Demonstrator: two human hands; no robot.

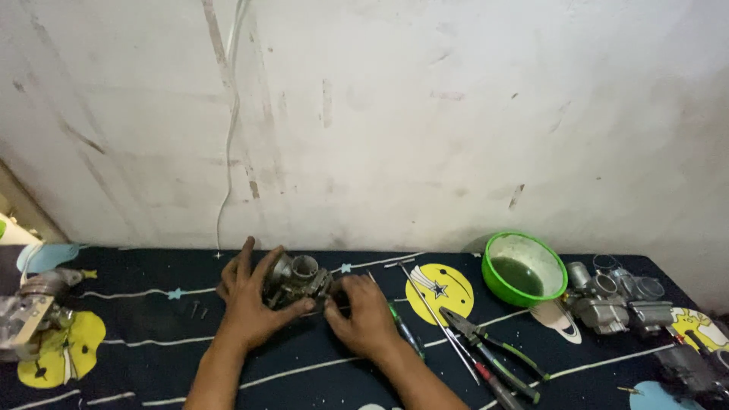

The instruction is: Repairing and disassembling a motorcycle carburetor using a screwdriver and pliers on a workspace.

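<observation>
A grey metal carburetor (298,275) rests on the dark patterned cloth (152,304) near the wall. My left hand (249,298) wraps around its left side and holds it. My right hand (363,315) pinches at its right side with the fingertips; whatever small part they grip is hidden. A green-handled screwdriver (406,332) lies just right of my right hand.
Pliers (490,351) and thin rods (440,323) lie to the right. A green bowl with dark liquid (524,268) stands further right, with more carburetors (615,300) beyond it. Two small screws (197,309) lie left of my hands. Another metal part (34,304) sits at the left edge.
</observation>
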